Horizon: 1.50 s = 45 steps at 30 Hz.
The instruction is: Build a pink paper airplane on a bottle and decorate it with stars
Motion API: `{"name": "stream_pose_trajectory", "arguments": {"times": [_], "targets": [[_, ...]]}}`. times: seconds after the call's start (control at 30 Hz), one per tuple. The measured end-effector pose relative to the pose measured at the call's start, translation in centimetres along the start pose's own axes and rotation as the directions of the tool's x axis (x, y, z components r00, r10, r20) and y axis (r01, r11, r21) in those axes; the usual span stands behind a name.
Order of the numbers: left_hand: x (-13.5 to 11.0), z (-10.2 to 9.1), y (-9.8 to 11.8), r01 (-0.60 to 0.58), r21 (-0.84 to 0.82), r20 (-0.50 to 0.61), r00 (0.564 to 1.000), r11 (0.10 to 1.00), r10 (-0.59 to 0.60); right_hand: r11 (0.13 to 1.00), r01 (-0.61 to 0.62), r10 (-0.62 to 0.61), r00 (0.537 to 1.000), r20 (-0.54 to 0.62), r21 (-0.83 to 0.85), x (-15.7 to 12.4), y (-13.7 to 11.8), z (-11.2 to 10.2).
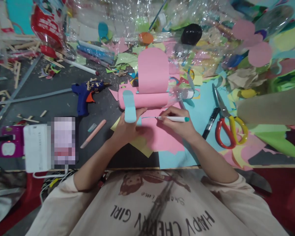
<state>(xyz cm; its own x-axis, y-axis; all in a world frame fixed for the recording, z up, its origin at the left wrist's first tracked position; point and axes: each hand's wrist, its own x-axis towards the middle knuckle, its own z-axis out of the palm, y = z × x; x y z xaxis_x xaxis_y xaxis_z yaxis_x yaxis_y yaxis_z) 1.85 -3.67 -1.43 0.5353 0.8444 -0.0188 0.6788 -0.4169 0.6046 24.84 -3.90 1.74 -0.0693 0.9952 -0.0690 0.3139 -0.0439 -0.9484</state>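
Observation:
My right hand [178,124] is closed around a white felt-tip marker [175,119] with a green end. Its tip touches pink paper [162,137], where a thin dark line runs left from it. My left hand [126,129] rests on the left side of that paper, thumb and forefinger apart; a light blue paper strip [130,113] hides its other fingers in part. This strip is fixed to a plastic bottle wrapped in pink paper [152,100], lying just beyond both hands. A rounded pink paper piece [153,70] stands up from the bottle.
Left of my hands lie a blue glue gun [85,95], a peach-coloured marker [93,133] and a phone [64,141]. To the right are scissors [227,121] and a black-barrelled pen [210,123] on light blue paper [193,154]. Plastic bottles and paper scraps crowd the back.

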Motion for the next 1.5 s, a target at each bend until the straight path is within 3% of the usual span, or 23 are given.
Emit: {"name": "stream_pose_trajectory", "arguments": {"times": [0.3,0.8,0.93,1.1,1.2,1.37,1.5], "targets": [[0.0,0.2,-0.1,0.037,0.015,-0.003,0.999,0.999,-0.037,1.000,-0.002,0.001,0.997,-0.073,-0.009,0.2,0.1,-0.4],[0.0,0.6,-0.5,-0.068,0.034,-0.069,0.995,0.997,0.070,0.998,0.000,-0.007,0.994,-0.110,-0.062,0.8,0.5,-0.9],[0.1,0.5,-0.1,-0.045,0.048,-0.098,0.994,0.998,0.049,0.997,0.076,-0.080,0.980,-0.181,-0.030,0.8,0.2,-1.6],[0.3,0.7,-0.2,-0.023,0.032,-0.054,0.998,0.999,0.025,0.978,0.187,-0.151,0.937,-0.315,0.089,-0.6,-1.0,-2.5],[0.3,0.7,-0.4,-0.015,0.014,-0.048,0.999,1.000,0.015,0.979,0.154,-0.110,0.950,-0.291,0.132,-2.2,-0.8,-1.9],[0.2,0.3,0.0,-0.033,0.006,-0.040,0.999,0.999,0.033,0.996,-0.007,0.032,0.960,-0.279,0.090,-3.8,1.4,-0.3],[0.2,-0.1,0.3,-0.025,-0.007,-0.026,0.999,1.000,0.025,0.999,-0.026,0.032,0.962,-0.270,0.025,-3.7,2.0,0.2]]}}
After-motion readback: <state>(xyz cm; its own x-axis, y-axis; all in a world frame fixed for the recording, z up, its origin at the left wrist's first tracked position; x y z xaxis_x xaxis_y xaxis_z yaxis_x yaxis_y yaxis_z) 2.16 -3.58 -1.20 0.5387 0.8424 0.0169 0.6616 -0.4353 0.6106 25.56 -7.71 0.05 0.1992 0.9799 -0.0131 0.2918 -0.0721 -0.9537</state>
